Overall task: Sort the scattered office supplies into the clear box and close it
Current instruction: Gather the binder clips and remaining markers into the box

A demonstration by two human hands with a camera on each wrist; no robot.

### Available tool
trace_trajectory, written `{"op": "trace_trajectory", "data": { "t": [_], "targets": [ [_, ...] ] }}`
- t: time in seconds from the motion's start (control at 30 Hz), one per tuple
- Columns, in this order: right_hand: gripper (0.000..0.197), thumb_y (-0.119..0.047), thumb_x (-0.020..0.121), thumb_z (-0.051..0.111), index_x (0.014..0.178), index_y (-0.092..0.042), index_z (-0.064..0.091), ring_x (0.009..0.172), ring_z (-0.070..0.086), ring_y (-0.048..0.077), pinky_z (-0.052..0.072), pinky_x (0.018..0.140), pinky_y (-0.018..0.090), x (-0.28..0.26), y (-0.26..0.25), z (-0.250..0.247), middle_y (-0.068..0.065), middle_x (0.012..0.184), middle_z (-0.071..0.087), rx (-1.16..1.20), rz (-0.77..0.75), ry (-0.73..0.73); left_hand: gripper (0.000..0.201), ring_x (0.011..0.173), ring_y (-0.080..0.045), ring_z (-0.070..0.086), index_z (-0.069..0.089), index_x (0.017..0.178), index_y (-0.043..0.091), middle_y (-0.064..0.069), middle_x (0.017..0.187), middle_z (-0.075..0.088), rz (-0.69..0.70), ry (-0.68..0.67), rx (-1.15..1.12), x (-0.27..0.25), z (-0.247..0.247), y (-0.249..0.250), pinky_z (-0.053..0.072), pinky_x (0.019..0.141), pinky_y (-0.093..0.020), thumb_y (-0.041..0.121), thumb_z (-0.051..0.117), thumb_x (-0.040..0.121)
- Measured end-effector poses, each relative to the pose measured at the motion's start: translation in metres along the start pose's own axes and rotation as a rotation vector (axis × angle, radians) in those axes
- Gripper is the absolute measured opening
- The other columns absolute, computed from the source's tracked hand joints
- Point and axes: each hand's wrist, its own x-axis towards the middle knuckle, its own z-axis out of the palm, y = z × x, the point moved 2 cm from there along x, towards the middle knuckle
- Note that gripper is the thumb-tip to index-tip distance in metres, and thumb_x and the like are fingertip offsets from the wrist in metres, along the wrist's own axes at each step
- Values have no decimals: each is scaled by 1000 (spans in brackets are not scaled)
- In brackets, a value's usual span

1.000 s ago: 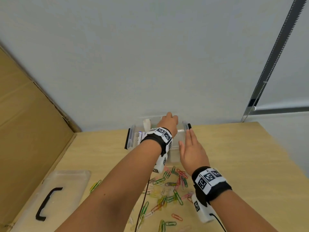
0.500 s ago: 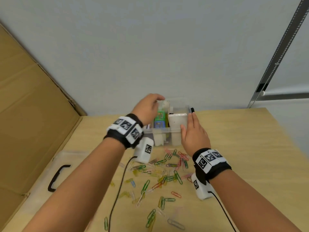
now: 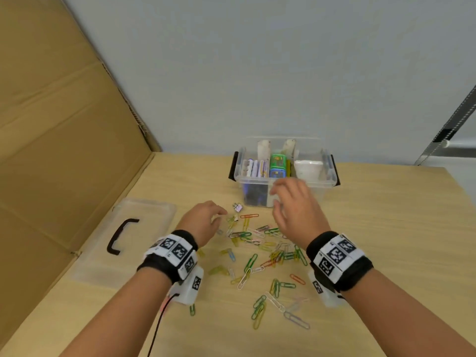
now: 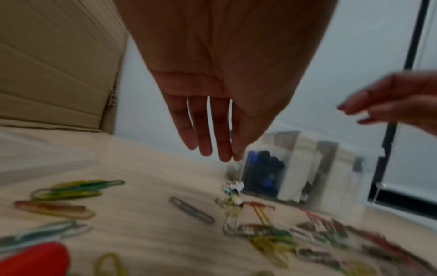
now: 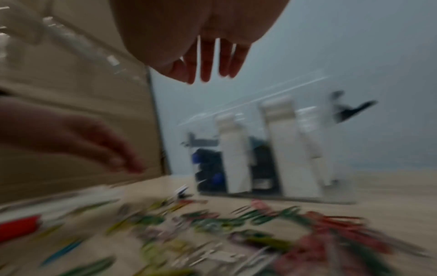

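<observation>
change: both hands have pulled back from the box [image 3: 284, 185] to over the clips [image 3: 260, 243] | meaning: clip gathering likely next, lid [image 3: 121, 238] still off at left | grip: left hand [image 3: 203, 219] and right hand [image 3: 296, 210] loose, fingers spread, holding nothing | box at back, by wall

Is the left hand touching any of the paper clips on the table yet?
Apart. The left wrist view shows the left hand open, its fingertips hanging clear above the paper clips, with bare table visible between them.
</observation>
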Motion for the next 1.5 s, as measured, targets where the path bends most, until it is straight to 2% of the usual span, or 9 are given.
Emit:
{"op": "trace_trajectory", "data": {
  "t": [0.13, 0.3, 0.4, 0.7, 0.8, 0.93, 1.17, 1.33, 1.5],
  "targets": [
    [24, -9, 85, 51, 108, -9, 59, 97, 54, 26, 51, 78, 37, 14, -25, 46, 6, 110, 56, 20, -127, -284, 34, 109, -25, 57, 61, 125, 22, -4, 123, 58, 82, -101, 66, 20, 25, 15, 47, 89, -35, 20, 47, 94],
    [53, 1, 93, 38, 144, -7, 30, 124, 42, 32, 45, 95, 42, 37, -36, 93, 9, 152, 26, -23, -13, -648, 31, 99, -31, 60, 63, 118, 18, -9, 117, 59, 52, -136, 162, 32, 39, 14, 50, 81, -37, 23, 46, 92],
    [47, -2, 94, 37, 141, -5, 33, 121, 44, 32, 45, 97, 43, 41, -39, 114, 12, 149, 28, -104, 34, -731, 29, 94, -31, 60, 62, 117, 17, -9, 110, 59, 31, -131, 171, 33, 39, 9, 51, 78, -37, 25, 48, 92],
    [23, -1, 88, 47, 110, -5, 50, 105, 51, 30, 44, 75, 38, 35, -30, 124, 14, 113, 52, -74, 80, -618, 26, 97, -27, 58, 63, 110, 16, -6, 108, 57, -14, -140, 104, 31, 37, -2, 50, 80, -34, 27, 60, 86],
    [11, -10, 86, 52, 97, -9, 53, 89, 56, 28, 41, 67, 31, 30, -25, 110, 12, 102, 57, 105, 165, -559, 25, 94, -26, 60, 66, 104, 17, -3, 109, 56, 10, -142, 119, 30, 33, -4, 47, 77, -32, 32, 63, 85],
    [10, -15, 82, 59, 87, -14, 51, 71, 60, 23, 51, 65, 34, 15, -22, 78, 5, 82, 62, 449, 372, -390, 22, 92, -18, 59, 67, 97, 19, 4, 112, 54, -40, -34, -33, 23, 26, -11, 49, 79, -33, 37, 63, 86],
    [17, -13, 88, 62, 86, -25, 50, 87, 63, 15, 54, 76, 27, 20, -6, -8, 0, 97, 63, 765, 461, -95, 13, 87, -14, 66, 61, 89, 17, 1, 90, 71, -192, 176, -717, -1, 6, -25, 52, 78, -27, 30, 61, 90],
    [13, -22, 81, 60, 81, -30, 50, 85, 69, 24, 56, 81, 44, 65, 63, -44, 7, 95, 67, 662, 612, 245, 13, 84, -24, 68, 61, 91, 14, -7, 88, 72, -209, 167, -869, -20, 7, -27, 56, 82, -41, 26, 62, 89],
    [7, -19, 78, 63, 76, -21, 56, 86, 69, 28, 56, 83, 46, 98, 121, -19, 10, 89, 70, 493, 819, 107, 13, 75, -19, 70, 62, 89, 19, -4, 84, 72, -208, 135, -800, -26, 16, -23, 55, 80, -47, 31, 67, 85]
  ]
}}
